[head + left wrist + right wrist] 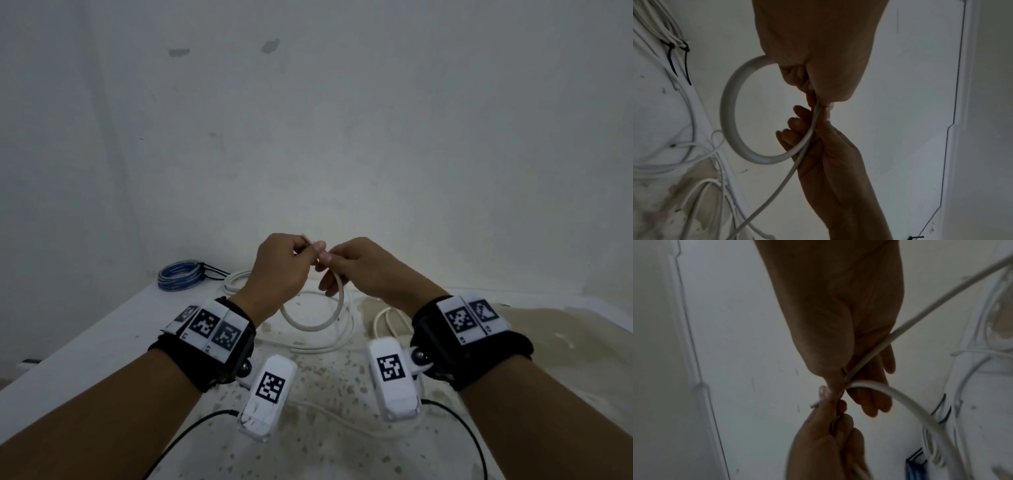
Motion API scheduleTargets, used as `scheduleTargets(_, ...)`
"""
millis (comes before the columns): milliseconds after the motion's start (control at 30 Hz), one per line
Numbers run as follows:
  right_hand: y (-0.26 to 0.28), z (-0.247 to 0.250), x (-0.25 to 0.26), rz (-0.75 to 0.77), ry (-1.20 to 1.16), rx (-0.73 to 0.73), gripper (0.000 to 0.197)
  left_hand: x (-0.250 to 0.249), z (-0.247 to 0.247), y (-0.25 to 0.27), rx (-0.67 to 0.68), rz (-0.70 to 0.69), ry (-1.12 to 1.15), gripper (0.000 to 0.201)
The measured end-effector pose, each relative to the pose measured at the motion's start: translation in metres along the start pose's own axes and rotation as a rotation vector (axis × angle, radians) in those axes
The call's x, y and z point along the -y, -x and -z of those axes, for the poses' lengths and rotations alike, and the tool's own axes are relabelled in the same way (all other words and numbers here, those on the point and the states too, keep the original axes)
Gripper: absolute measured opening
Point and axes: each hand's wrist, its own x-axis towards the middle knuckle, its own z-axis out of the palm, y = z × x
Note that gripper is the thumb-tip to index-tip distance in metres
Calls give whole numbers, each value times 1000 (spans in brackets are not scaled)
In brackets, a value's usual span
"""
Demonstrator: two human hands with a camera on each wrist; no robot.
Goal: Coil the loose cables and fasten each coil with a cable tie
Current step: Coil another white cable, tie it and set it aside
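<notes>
I hold a thick white cable [310, 326] up over the table, bent into one round loop [726, 105]. My left hand [303, 248] pinches it near its end, and a short cut tip [813, 405] pokes out past the thumb. Right beside it, my right hand [325, 257] pinches the same cable where the loop closes, its other fingers [871, 404] loosely spread. The rest of the cable [941, 293] trails from the right hand down to the table. No loose cable tie shows in either hand.
A blue coil [178, 275] bound with black ties lies at the table's back left, next to a white coil [672, 39] with black ties. Loose white cables [387, 322] sprawl on the stained tabletop [322, 377] under my hands. The wall stands close behind.
</notes>
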Motion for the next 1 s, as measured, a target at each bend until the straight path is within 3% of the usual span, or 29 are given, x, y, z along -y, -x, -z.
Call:
scheduleTargets(267,6,3,-1,-155,-367,108,36,-5,-10,7,-83,45,17,33)
scheduleTargets(567,4,-3,-3,-156,-370,100,33,-3,-18,9,-145,120,28,40)
scheduleTargets(667,2,-3,-4,-146,-424,-15,32,0,-16,8,-123,162,48,41)
scheduleTargets(767,-2,8,0,-141,-609,-212,31,14,-11,11,-138,404,53,43)
scheduleTargets(800,-3,13,3,-129,-668,-265,32,16,-10,18,-56,524,87,46)
scheduleTargets(833,-4,18,7,-111,-730,-310,32,16,-13,30,110,637,118,51)
scheduleTargets(933,-4,25,21,-47,-896,-391,33,3,-33,61,729,872,358,78)
scheduleTargets(967,-3,24,25,-29,-924,-405,33,-1,-45,65,825,922,547,88)
scheduleTargets(1000,-3,23,28,-14,-935,-418,33,-2,-57,63,808,961,778,94)
